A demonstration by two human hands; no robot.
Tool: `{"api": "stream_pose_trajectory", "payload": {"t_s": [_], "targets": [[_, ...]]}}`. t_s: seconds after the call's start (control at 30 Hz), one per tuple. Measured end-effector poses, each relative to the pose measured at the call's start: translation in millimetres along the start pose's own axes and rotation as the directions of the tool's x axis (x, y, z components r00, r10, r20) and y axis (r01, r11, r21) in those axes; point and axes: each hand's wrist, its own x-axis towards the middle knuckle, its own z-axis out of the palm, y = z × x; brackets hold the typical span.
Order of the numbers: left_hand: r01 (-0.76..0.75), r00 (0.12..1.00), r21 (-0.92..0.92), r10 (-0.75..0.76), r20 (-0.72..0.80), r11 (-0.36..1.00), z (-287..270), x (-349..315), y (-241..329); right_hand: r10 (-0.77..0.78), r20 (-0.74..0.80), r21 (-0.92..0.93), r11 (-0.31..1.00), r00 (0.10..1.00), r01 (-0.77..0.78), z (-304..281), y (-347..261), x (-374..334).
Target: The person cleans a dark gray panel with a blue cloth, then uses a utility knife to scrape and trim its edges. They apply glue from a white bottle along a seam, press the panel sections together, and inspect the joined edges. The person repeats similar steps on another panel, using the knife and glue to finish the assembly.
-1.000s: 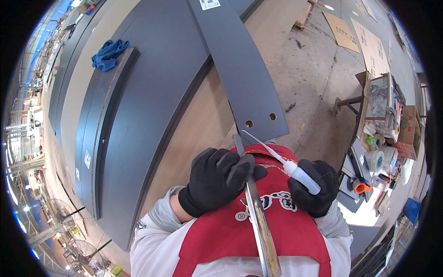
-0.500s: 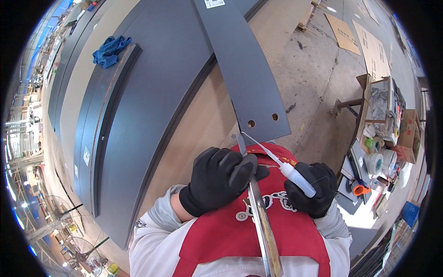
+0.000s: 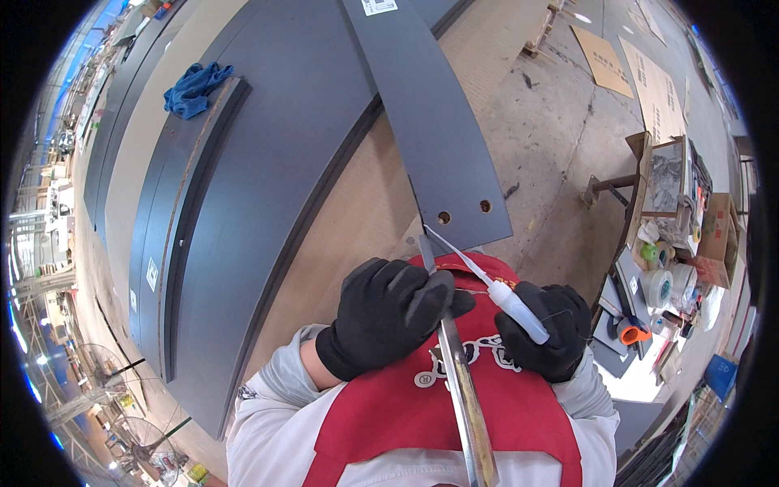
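In my black-gloved left hand (image 3: 393, 316) is a long narrow strip (image 3: 464, 406), pinched between thumb and fingers. One face of the strip is shiny, the other yellowish brown, and it hangs down past my red apron (image 3: 381, 414). A small white squeeze bottle (image 3: 519, 312) with a long thin nozzle is gripped by my right hand (image 3: 552, 329), also gloved in black. The nozzle tip is at the near left corner of a dark grey panel (image 3: 430, 130), close to the strip's upper end. Two round holes pierce that panel near its end.
Large dark grey panels (image 3: 300, 122) lie to the left, with a narrow board (image 3: 195, 195) and a blue cloth (image 3: 195, 89) on them. At right, a cluttered bench holds tape rolls (image 3: 659, 286), an orange-handled tool (image 3: 634, 330) and a cardboard box (image 3: 716, 239). Flat cardboard (image 3: 602, 61) lies on the floor.
My right hand and the bottle have shifted slightly left and up, the nozzle tip moving up along the panel's edge. My left hand keeps its hold on the strip.
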Motion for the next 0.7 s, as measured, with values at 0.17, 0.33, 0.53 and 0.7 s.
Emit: {"api": "stream_pose_trajectory", "payload": {"t_s": [0.17,0.33,0.53,0.7], "targets": [[0.008,1.000,-0.007,-0.008,-0.005,1.000,1.1,-1.0,0.2,-0.027,-0.004,-0.032,0.999,1.000,0.027,1.0,1.4,-3.1],[0.032,0.999,-0.017,-0.032,0.025,0.999,-1.2,-0.7,1.6,-0.048,0.005,-0.030,0.998,0.999,0.048,-0.6,1.0,-3.4],[-0.023,1.000,0.028,0.022,0.020,0.999,0.2,-2.3,-1.6,-0.095,-0.015,-0.039,0.995,0.995,0.095,-1.4,1.6,-7.7],[-0.004,1.000,0.027,0.004,-0.010,1.000,1.6,-2.5,0.2,-0.137,-0.071,-0.048,0.990,0.988,0.134,0.8,1.0,-7.7]]}}
